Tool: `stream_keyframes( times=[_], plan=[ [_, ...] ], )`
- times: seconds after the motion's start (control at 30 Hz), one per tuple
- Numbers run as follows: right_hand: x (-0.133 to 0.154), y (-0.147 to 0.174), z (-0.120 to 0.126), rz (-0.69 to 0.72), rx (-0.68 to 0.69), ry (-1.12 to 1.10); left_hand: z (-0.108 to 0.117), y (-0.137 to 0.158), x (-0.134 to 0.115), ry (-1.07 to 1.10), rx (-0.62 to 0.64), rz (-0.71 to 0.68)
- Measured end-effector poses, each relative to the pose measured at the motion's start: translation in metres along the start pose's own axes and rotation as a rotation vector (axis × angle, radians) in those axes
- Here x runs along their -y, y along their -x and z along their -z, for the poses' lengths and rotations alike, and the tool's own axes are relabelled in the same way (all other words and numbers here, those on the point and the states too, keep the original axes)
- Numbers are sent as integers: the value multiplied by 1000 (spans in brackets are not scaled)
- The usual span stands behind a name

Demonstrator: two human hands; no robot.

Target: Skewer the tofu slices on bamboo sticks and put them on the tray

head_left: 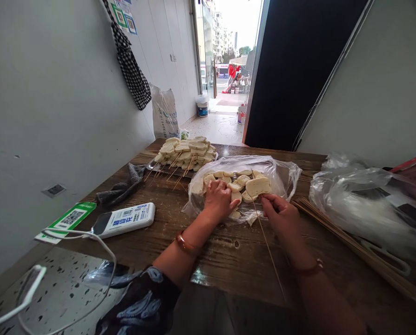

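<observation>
My right hand (279,209) is closed on a pale, flat bread slice (258,187) at its lower edge. A thin wooden skewer (266,239) runs with this slice, its tip showing above and its long end slanting down over the table. My left hand (219,199) rests on the bread slices (242,180) lying in an open clear plastic bag (279,170). Its thumb stretches out to the side and its fingers bend down over the slices, the fingertips hidden. A small torn piece of bread (251,219) lies at the bag's near edge.
A tray (152,166) of piled, skewered bread slices (187,151) stands at the back left. A dark cloth (124,185) and a white payment device (127,219) with a cable lie left. Loose skewers (354,249) and a bulky plastic bag (365,200) lie right.
</observation>
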State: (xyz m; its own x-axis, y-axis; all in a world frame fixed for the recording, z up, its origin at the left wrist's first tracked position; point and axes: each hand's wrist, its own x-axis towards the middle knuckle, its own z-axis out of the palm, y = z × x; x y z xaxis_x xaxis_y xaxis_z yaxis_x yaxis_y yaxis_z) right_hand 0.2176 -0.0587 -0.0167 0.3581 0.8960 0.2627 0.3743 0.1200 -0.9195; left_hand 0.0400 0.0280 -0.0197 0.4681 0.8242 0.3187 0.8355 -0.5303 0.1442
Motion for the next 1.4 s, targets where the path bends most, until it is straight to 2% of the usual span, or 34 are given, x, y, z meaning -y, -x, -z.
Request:
stream_keyframes(
  times=[0.17, 0.4, 0.5, 0.7, 0.8, 0.9, 1.03, 1.2, 1.4],
  plan=[
    [-2, -1, -1, 0, 0, -2, -1, 0, -2, 159, 2, 11],
    [-5, -3, 1, -13, -21, -25, 5, -1, -7, 413, -130, 23],
    [-3, -2, 1, -28, -17, -55, 9, -5, -3, 693, -163, 108],
    [2, 1, 3, -47, -12, -67, 18, -9, 8, 1468, -231, 399],
    [4, 2, 4, -43, -1, -74, 20, -8, 9, 1693, -180, 481],
    [5, 5, 3, -24, 42, -69, 21, -8, 9, 1861, -139, 491],
    [7, 10, -2, 25, 145, -45, 23, -8, 11, 2009, -174, 542],
    [13, 14, -9, 62, 262, 49, 26, -9, 11, 2059, -192, 595],
    [12, 15, -12, 110, 293, 120, 27, -9, 9, 2045, -201, 601]
  ],
)
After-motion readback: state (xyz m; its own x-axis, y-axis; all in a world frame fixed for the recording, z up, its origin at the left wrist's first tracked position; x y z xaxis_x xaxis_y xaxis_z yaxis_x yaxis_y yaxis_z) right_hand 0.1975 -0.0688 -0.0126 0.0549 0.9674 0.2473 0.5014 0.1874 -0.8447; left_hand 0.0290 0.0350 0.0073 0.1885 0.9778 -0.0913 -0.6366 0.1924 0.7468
